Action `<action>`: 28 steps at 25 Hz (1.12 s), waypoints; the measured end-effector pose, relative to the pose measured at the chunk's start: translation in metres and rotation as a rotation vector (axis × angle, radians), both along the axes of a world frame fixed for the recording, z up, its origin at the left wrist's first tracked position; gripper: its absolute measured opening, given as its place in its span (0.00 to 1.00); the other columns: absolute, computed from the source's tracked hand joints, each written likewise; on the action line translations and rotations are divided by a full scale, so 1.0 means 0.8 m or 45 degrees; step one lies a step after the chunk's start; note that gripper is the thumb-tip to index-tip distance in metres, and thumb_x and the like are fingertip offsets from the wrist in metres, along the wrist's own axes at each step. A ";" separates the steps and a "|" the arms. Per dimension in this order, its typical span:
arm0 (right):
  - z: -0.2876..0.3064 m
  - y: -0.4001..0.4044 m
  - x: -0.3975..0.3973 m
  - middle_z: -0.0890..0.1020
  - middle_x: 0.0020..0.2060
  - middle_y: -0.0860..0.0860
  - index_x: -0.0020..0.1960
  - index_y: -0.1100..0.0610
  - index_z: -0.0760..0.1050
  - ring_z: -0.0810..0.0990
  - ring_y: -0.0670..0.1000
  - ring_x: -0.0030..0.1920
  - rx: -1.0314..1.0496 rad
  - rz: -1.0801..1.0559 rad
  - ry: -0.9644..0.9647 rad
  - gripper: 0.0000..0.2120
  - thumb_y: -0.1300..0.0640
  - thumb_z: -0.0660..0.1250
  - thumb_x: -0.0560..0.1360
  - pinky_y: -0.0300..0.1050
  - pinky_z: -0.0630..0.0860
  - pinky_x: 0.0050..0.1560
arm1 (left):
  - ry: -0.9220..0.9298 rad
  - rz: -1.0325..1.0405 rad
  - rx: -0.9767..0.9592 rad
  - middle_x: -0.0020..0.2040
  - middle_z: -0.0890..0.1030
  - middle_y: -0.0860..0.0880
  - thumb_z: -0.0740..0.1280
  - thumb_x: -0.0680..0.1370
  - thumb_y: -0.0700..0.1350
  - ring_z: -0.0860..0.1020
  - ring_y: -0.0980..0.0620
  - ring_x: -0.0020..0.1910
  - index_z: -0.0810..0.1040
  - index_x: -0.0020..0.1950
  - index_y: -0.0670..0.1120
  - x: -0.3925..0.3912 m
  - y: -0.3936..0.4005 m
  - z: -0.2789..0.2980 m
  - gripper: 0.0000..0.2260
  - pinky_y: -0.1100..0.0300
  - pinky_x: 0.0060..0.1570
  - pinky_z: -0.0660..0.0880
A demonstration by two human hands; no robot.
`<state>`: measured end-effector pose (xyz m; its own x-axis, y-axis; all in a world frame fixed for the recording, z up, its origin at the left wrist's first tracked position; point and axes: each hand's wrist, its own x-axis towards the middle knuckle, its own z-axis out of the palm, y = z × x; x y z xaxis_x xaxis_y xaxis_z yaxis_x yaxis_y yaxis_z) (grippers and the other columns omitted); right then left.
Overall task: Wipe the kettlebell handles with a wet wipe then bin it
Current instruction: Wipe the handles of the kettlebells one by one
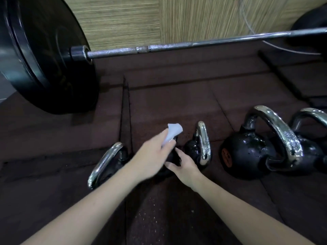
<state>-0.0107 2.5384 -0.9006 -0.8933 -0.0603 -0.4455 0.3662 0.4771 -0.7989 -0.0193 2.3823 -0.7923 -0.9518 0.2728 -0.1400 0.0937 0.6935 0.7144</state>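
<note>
Several black kettlebells with chrome handles stand in a row on the dark rubber floor. My left hand (152, 157) holds a white wet wipe (172, 134) wrapped over the handle of a kettlebell that the hands mostly hide. My right hand (184, 165) rests on that kettlebell's black body (174, 159), fingers curled against it. To the left stands a kettlebell with a chrome handle (104, 163). A small wet kettlebell (201, 147) is just right of my hands. Further right sit a larger kettlebell (251, 152) and another (313, 138) at the frame edge.
A loaded barbell lies across the floor beyond the kettlebells, its bar (177, 45) running left to right and a large black plate (44, 55) at the left. A wood-patterned wall (194, 18) stands behind. A seam (125, 106) splits the floor mats.
</note>
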 end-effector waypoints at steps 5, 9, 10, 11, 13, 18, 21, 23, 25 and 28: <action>-0.004 0.003 0.002 0.84 0.55 0.39 0.71 0.45 0.75 0.81 0.43 0.60 0.008 -0.006 0.024 0.27 0.48 0.76 0.74 0.43 0.75 0.67 | -0.026 -0.009 0.207 0.80 0.50 0.69 0.50 0.86 0.55 0.50 0.73 0.77 0.47 0.83 0.61 0.059 -0.015 -0.013 0.25 0.68 0.76 0.51; 0.000 0.001 0.004 0.83 0.61 0.39 0.75 0.45 0.72 0.79 0.44 0.66 -0.027 -0.003 0.035 0.33 0.45 0.76 0.72 0.47 0.74 0.71 | 0.176 -0.158 -0.244 0.82 0.54 0.55 0.50 0.87 0.49 0.70 0.50 0.73 0.49 0.83 0.56 0.007 0.016 -0.015 0.24 0.56 0.69 0.69; -0.004 0.002 0.003 0.82 0.63 0.39 0.76 0.45 0.71 0.78 0.44 0.68 -0.045 -0.015 0.048 0.36 0.43 0.76 0.70 0.48 0.73 0.73 | 0.139 -0.165 -0.324 0.80 0.61 0.50 0.51 0.87 0.49 0.74 0.45 0.68 0.54 0.82 0.53 -0.015 0.026 -0.013 0.22 0.51 0.65 0.73; -0.010 0.002 0.002 0.82 0.64 0.39 0.76 0.44 0.70 0.78 0.43 0.69 -0.078 -0.021 0.039 0.38 0.41 0.76 0.68 0.50 0.73 0.74 | 0.031 -0.135 -0.343 0.75 0.69 0.46 0.51 0.86 0.48 0.77 0.43 0.63 0.60 0.79 0.51 -0.037 0.035 -0.008 0.20 0.47 0.62 0.74; -0.012 0.002 0.000 0.83 0.63 0.40 0.76 0.44 0.70 0.78 0.43 0.68 -0.068 0.008 0.050 0.38 0.41 0.75 0.68 0.50 0.72 0.74 | -0.160 -0.018 -0.212 0.58 0.80 0.43 0.51 0.85 0.49 0.79 0.42 0.54 0.68 0.70 0.49 -0.058 0.042 -0.004 0.15 0.43 0.57 0.75; -0.005 0.004 -0.002 0.84 0.61 0.41 0.73 0.43 0.73 0.80 0.44 0.64 -0.019 0.031 0.025 0.34 0.40 0.74 0.68 0.49 0.74 0.72 | 0.159 0.221 -0.081 0.65 0.76 0.60 0.53 0.86 0.50 0.77 0.62 0.59 0.64 0.75 0.57 0.057 0.011 -0.025 0.17 0.62 0.60 0.74; -0.008 0.002 -0.003 0.84 0.61 0.42 0.72 0.41 0.74 0.80 0.45 0.64 -0.025 0.015 0.029 0.32 0.42 0.74 0.69 0.50 0.75 0.71 | 0.343 0.241 0.091 0.72 0.69 0.62 0.61 0.84 0.45 0.68 0.72 0.68 0.63 0.76 0.54 0.102 -0.005 -0.048 0.21 0.73 0.65 0.67; -0.008 0.003 -0.002 0.85 0.58 0.42 0.71 0.42 0.75 0.82 0.45 0.62 -0.026 0.020 0.049 0.31 0.42 0.72 0.68 0.51 0.76 0.69 | 0.305 0.265 -0.027 0.65 0.76 0.58 0.64 0.83 0.50 0.76 0.65 0.60 0.64 0.70 0.53 0.087 0.007 -0.032 0.17 0.66 0.56 0.72; -0.008 0.002 -0.002 0.85 0.60 0.41 0.73 0.44 0.74 0.81 0.44 0.64 -0.063 0.004 0.075 0.37 0.37 0.70 0.65 0.49 0.75 0.71 | 0.133 0.363 -0.254 0.50 0.80 0.52 0.57 0.83 0.57 0.80 0.48 0.48 0.62 0.58 0.53 0.046 0.029 -0.013 0.11 0.53 0.46 0.74; -0.010 0.002 -0.002 0.83 0.63 0.41 0.75 0.45 0.72 0.80 0.43 0.66 -0.043 0.027 0.090 0.41 0.35 0.71 0.65 0.49 0.73 0.73 | -0.007 0.116 -0.711 0.47 0.71 0.46 0.57 0.84 0.52 0.75 0.40 0.41 0.61 0.55 0.47 -0.033 0.051 0.004 0.09 0.49 0.41 0.71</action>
<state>-0.0124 2.5399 -0.9089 -0.9208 -0.0937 -0.3786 0.2981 0.4568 -0.8381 -0.0454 2.4228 -0.7893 -0.9669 0.0729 -0.2446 0.0133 0.9714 0.2369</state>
